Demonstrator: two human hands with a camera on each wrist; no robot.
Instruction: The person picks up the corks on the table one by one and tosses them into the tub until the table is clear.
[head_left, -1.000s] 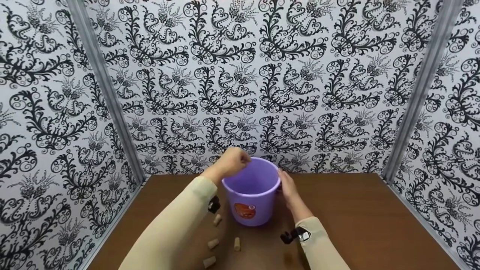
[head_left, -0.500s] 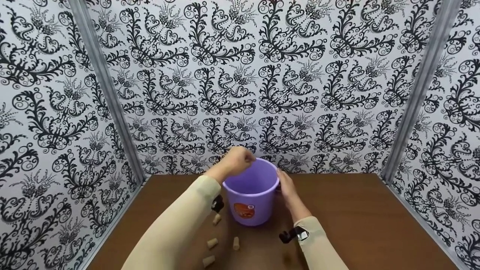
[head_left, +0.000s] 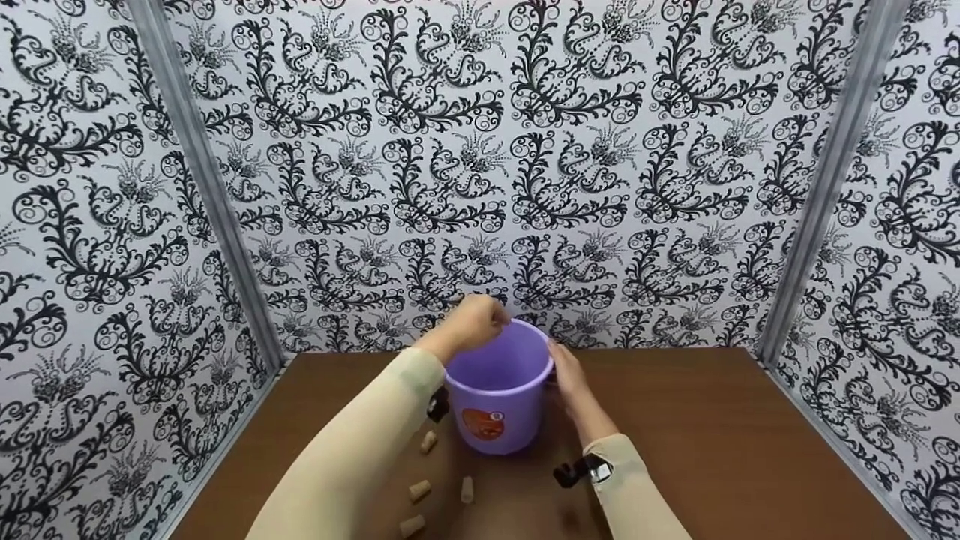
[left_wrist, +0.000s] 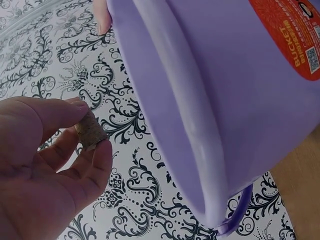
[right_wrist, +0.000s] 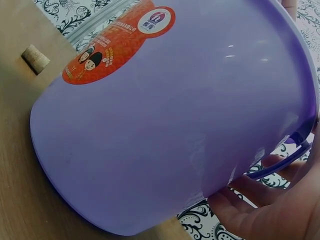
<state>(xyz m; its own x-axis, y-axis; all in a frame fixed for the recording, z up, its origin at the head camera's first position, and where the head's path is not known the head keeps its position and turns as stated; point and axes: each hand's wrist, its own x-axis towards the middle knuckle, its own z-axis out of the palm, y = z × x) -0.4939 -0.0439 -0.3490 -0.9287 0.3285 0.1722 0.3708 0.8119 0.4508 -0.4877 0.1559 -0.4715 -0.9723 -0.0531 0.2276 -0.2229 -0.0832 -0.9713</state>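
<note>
A purple bucket (head_left: 501, 420) with an orange label stands upright on the table. My left hand (head_left: 471, 322) is raised over the bucket's far left rim. In the left wrist view it pinches a cork (left_wrist: 91, 131) between thumb and fingers, beside the bucket's mouth; the head view hides this cork. My right hand (head_left: 571, 375) holds the bucket at its right side, near the rim. In the right wrist view, the fingers (right_wrist: 227, 207) lie against the bucket's wall by its dark purple handle (right_wrist: 280, 165).
Several corks lie on the brown table (head_left: 705, 435) left and in front of the bucket, among them one cork (head_left: 468, 490) nearest the middle and another cork (head_left: 412, 526) at the front. A patterned wall (head_left: 480, 187) stands close behind the bucket.
My left hand has shifted slightly right over the bucket's rim since a second ago, then stays nearly still. My right hand keeps its hold on the bucket.
</note>
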